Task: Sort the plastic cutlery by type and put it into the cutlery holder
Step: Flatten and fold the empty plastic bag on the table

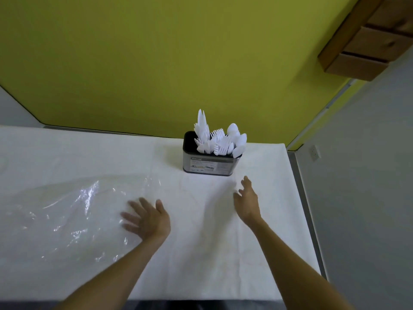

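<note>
Both bare forearms come in from the bottom, cut off by the frame. Left hand [147, 220] has its fingers spread over the edge of a crumpled clear plastic bag [78, 215]; can't tell if it's touching, it's kinda blurry. Right hand [247, 198] is edge-on, fingers loosely spread, holding nothing. There's lots of bare white-clothed table [201, 253] between them. Further back, near the far and right edges, is the dark oval metal cutlery holder [210, 163] with the white plastic cutlery [219, 139] standing in it: knives on the left, forks in the middle, spoons on the right.
</note>
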### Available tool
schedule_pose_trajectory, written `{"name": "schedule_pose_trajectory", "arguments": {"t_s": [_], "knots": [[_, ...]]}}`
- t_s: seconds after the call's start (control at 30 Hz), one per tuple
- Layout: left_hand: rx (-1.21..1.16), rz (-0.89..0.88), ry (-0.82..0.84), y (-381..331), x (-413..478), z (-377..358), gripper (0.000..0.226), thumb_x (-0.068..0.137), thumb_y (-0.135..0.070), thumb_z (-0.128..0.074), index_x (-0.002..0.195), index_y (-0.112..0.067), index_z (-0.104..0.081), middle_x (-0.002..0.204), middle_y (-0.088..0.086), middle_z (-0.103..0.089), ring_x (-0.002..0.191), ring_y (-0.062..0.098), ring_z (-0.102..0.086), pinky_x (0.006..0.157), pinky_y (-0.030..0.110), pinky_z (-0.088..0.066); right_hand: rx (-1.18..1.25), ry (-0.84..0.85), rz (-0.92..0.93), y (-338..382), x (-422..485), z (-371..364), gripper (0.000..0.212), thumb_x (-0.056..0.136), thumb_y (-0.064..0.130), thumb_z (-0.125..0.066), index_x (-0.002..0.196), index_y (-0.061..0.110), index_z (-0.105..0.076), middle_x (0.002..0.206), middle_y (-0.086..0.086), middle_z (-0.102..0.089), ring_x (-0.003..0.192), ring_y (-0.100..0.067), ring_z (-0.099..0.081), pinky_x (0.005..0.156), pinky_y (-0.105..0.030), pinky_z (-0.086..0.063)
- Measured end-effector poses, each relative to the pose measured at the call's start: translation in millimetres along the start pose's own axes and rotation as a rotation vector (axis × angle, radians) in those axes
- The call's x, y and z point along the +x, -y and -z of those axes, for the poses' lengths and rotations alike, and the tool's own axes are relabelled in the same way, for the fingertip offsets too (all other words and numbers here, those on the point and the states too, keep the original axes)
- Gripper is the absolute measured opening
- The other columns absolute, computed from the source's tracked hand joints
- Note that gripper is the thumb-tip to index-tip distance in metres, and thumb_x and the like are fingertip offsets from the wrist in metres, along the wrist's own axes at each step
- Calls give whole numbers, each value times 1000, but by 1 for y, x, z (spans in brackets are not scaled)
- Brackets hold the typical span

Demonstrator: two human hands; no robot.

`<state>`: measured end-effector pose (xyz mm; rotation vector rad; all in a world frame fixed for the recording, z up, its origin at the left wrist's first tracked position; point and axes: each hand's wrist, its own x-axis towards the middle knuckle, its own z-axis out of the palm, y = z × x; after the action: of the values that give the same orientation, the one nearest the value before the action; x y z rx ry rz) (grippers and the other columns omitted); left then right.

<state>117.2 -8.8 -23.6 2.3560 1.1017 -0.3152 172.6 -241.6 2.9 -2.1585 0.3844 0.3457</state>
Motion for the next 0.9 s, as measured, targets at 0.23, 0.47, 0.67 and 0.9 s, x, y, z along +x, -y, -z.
{"name": "schedule_pose_trajectory", "arguments": {"t_s": [0.23,0.47,0.67,0.9], "knots": [[98,-480,314,-11,-94,-42,55,104,-35,-20,154,-14,-8,162,6,-2,148,29,-7,120,39,-6,-83,-94,45,-54,-41,16,43,101,10,-38,143,17,-42,145,-3,-50,131,-25,-49,111,-40,-40],[361,-868,-84,1,-75,-24,66,91,-27,-51,152,-20,-26,161,7,-16,148,33,-10,118,53,-10,-668,-93,351,-84,-78,-3,56,100,54,-17,153,38,-20,163,-5,-12,149,-37,-9,115,-57,-14],[632,-706,69,39,-37,-53,86,80,-81,-20,151,-33,-21,162,11,-5,145,46,-2,109,68,-9,-940,41,365,-109,-64,-13,73,92,75,-14,154,37,-16,164,-5,-9,148,-43,-5,108,-69,-15],[509,-679,18,38,-39,-60,89,77,-83,-26,150,-43,4,161,3,15,145,40,19,111,66,4,-751,-73,222,-105,-71,-10,73,94,67,-26,156,35,-1,165,-2,8,151,-29,6,119,-50,-5]]}}
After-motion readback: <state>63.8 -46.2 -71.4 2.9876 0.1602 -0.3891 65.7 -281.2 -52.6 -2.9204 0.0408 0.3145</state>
